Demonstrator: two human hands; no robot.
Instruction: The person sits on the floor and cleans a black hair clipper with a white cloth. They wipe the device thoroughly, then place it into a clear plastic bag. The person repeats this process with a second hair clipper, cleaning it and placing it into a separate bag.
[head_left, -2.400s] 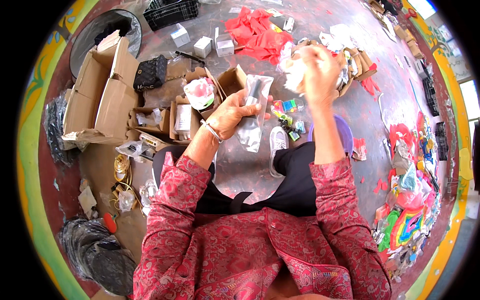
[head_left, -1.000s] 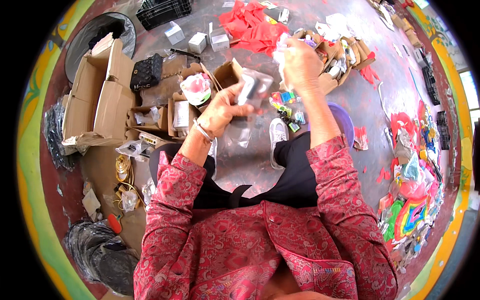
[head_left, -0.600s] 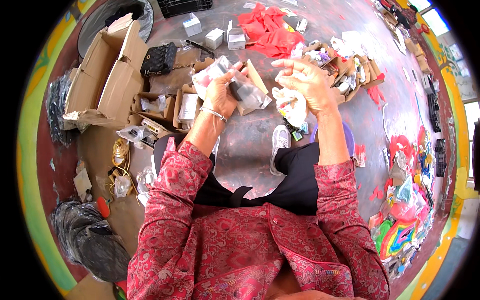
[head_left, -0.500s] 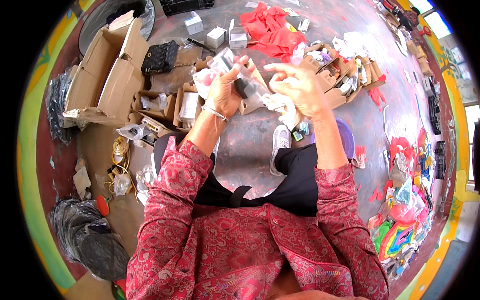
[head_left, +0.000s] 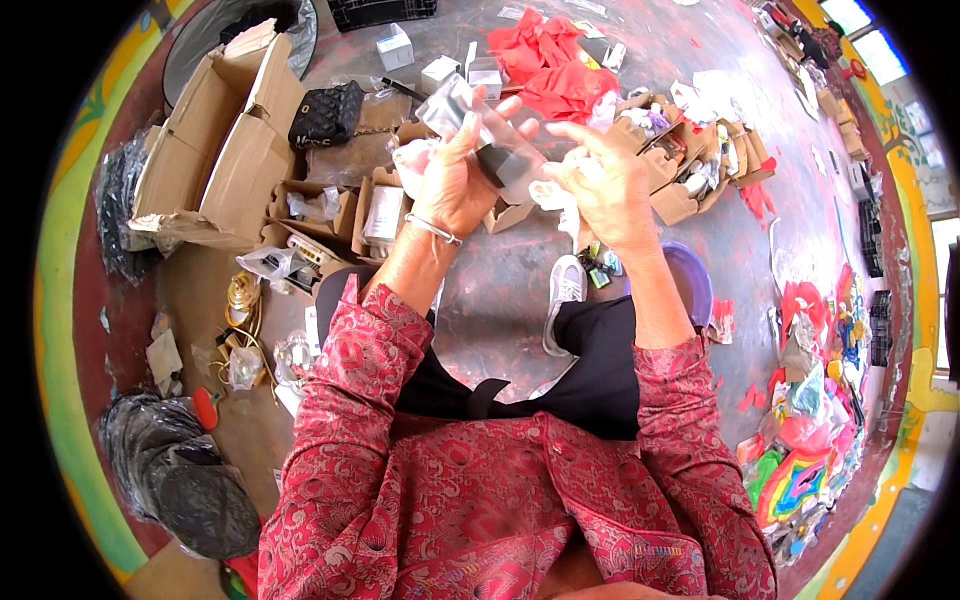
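My left hand (head_left: 455,190) is closed around a clear plastic case (head_left: 508,170) with something black inside, its exact kind unclear. The case slants from upper left to lower right, in front of my chest. Beside its lower right end, my right hand (head_left: 615,200) pinches a crumpled white cloth (head_left: 552,195), part of which hangs below the fingers. The index finger of that hand sticks out to the left. Behind my left hand a pale pink bundle (head_left: 412,165) shows in part.
Opened cardboard boxes (head_left: 240,165) stand at the left, near a black quilted bag (head_left: 327,113). More boxes (head_left: 680,190) full of small goods are at the right. Red cloth (head_left: 555,75) lies ahead, a purple basin (head_left: 703,280) by my right leg, and a colourful heap (head_left: 810,430) at far right.
The plastic case has moved slightly up and right with my left hand and shows more plainly. In my right hand, the white cloth has shifted and hangs narrower.
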